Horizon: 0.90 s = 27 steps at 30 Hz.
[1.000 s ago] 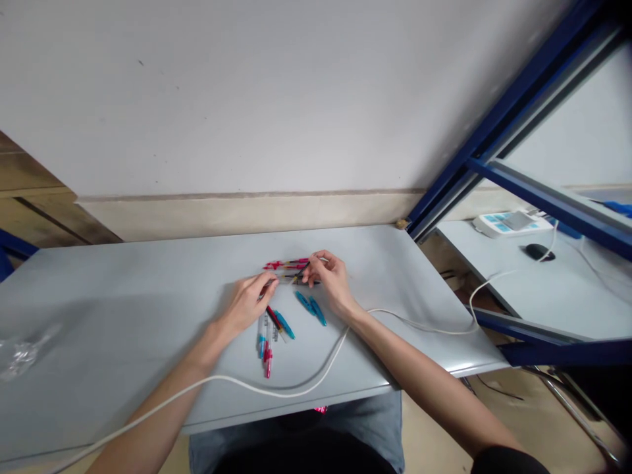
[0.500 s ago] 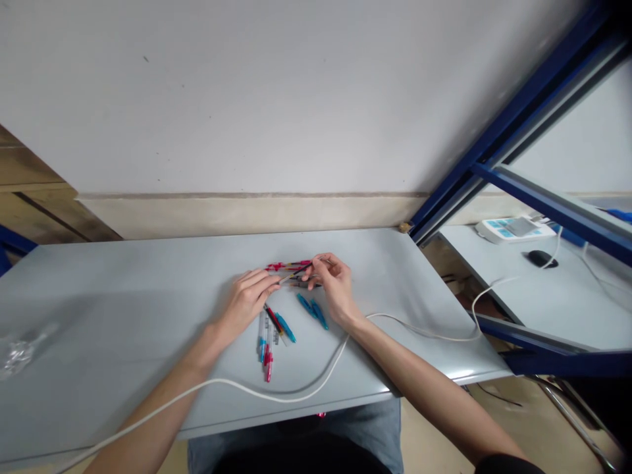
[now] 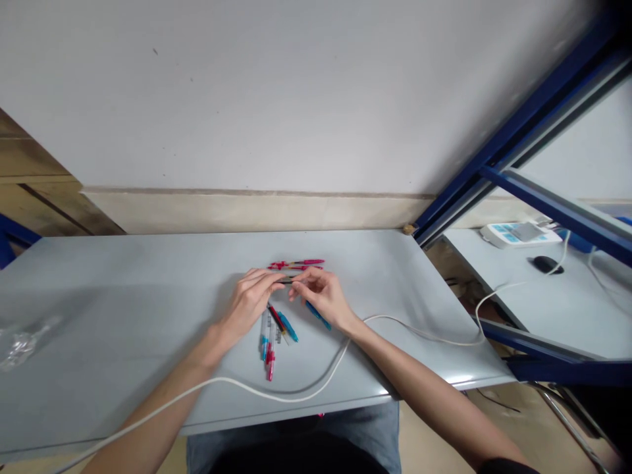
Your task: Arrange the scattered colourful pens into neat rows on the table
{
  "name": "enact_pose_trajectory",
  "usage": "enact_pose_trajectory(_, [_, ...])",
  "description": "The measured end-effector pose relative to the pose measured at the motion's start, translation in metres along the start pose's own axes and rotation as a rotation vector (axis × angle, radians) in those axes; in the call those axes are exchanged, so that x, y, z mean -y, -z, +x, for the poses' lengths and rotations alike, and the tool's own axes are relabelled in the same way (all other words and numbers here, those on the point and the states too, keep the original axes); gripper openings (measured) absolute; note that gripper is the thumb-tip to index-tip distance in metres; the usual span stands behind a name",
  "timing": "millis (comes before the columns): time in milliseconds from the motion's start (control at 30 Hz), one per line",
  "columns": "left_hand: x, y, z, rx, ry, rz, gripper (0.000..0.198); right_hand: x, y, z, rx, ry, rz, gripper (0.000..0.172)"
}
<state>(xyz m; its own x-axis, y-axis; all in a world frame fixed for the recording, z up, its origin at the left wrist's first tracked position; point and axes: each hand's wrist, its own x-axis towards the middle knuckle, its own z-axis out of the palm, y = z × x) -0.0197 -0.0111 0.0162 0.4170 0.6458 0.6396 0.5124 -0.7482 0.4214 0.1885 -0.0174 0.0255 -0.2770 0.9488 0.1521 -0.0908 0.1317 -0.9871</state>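
My left hand [image 3: 251,296] and my right hand [image 3: 320,293] meet over the table, fingertips pinched on a slim, dark pen refill [image 3: 286,282] lying level between them. Whether a clear barrel is around its left end, I cannot tell. Just beyond the fingers are red pens [image 3: 299,264], side by side. Under my right hand, a blue pen part [image 3: 317,316] is partly covered. Nearer me lie a blue grip piece [image 3: 288,326], dark and red refills [image 3: 277,318], a clear barrel with a blue end [image 3: 264,339] and one with a red end [image 3: 270,362].
A white cable [image 3: 276,397] crosses the grey table [image 3: 148,276] in front of my body and under my right forearm. Crumpled clear plastic [image 3: 22,345] lies at the left. Past the blue metal frame [image 3: 548,204], another table holds a black mouse [image 3: 547,264] and a white device [image 3: 518,234].
My right hand has moved left and slightly toward me, closing the gap to my left hand. The refill, tilted before, is now level and mostly hidden by fingers.
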Motion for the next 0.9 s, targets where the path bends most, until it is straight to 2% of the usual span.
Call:
enact_pose_trajectory(67, [-0.004,0.001,-0.001,-0.016,0.001,0.022,0.015,-0.003,-0.002,-0.002,0.034,-0.008,-0.038,0.026])
enact_pose_trajectory(200, [-0.012,0.002,-0.001,0.021,-0.043,0.137,0.013,-0.004,-0.005,-0.004,0.014,-0.048,-0.019,0.029])
enact_pose_trajectory(300, [-0.016,-0.001,-0.002,0.049,-0.018,0.153,0.016,-0.001,-0.008,-0.004,-0.002,-0.079,0.017,0.032])
enact_pose_trajectory(467, [-0.018,-0.009,-0.003,0.029,0.03,0.198,0.021,0.004,-0.01,-0.004,0.019,-0.081,0.045,0.034])
enact_pose_trajectory(567, [-0.013,-0.009,-0.003,-0.013,0.108,0.146,0.022,0.003,-0.007,-0.004,0.002,-0.066,-0.059,0.036])
enact_pose_trajectory(633, [-0.008,-0.006,-0.004,-0.055,0.192,0.106,0.02,0.003,-0.006,-0.006,-0.012,-0.026,-0.224,0.035])
enact_pose_trajectory(700, [-0.003,-0.002,-0.005,-0.084,0.27,0.1,0.02,0.006,-0.006,-0.009,0.07,0.046,-0.415,0.029])
enact_pose_trajectory(833, [0.0,0.002,-0.005,-0.063,0.35,0.108,0.021,0.015,-0.01,-0.017,0.442,0.16,-0.681,0.009])
enact_pose_trajectory(900, [-0.001,0.001,-0.004,-0.054,0.355,0.1,0.02,0.019,-0.012,-0.02,0.535,0.166,-0.799,0.013])
